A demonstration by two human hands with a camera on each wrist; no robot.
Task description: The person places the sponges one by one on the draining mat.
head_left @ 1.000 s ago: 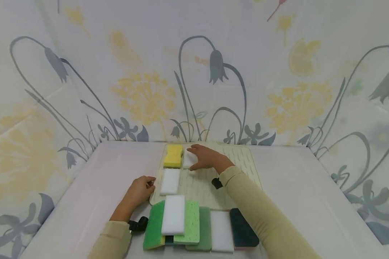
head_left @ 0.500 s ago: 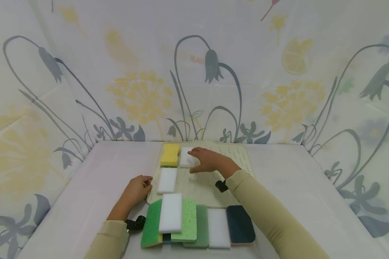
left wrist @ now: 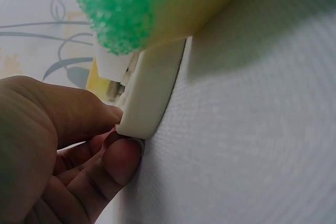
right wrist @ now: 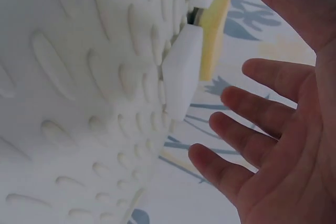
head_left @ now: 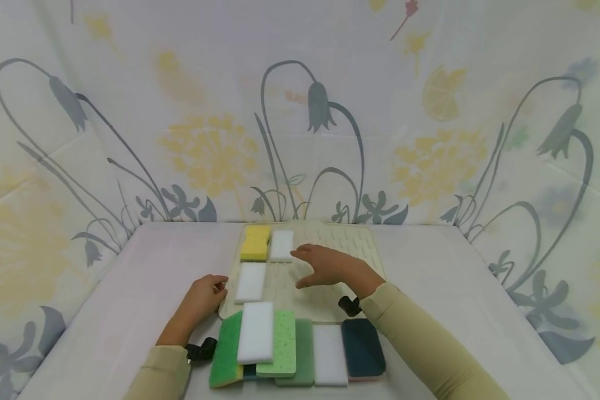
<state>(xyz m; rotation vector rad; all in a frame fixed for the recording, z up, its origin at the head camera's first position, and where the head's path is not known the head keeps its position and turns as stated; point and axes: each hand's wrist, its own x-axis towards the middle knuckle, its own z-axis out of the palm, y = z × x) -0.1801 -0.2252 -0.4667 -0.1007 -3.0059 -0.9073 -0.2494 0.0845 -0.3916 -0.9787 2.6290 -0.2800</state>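
Observation:
A cream ridged mat (head_left: 330, 250) lies on the table, and my left hand (head_left: 202, 300) pinches its left edge between thumb and fingers; the left wrist view shows the mat's rim (left wrist: 155, 93) at the thumb tip. Over the mat hovers my right hand (head_left: 332, 269), fingers spread and holding nothing. Just left of it a white sponge (head_left: 282, 246) rests on the mat, beside a yellow sponge (head_left: 255, 243) at the back left corner. Another white sponge (head_left: 250, 282) sits in front of the yellow one.
In front of the mat are a green sponge (head_left: 226, 350), a white sponge (head_left: 256, 333) lying on top of others, a speckled light green one (head_left: 284, 344), a dull green one (head_left: 305, 353), a white one (head_left: 330, 355) and a dark blue one (head_left: 363, 347). A patterned curtain (head_left: 300, 139) stands behind.
My right hand has let go of the back white sponge and drawn away from it, toward me and to the right. The left hand keeps its place at the mat's edge.

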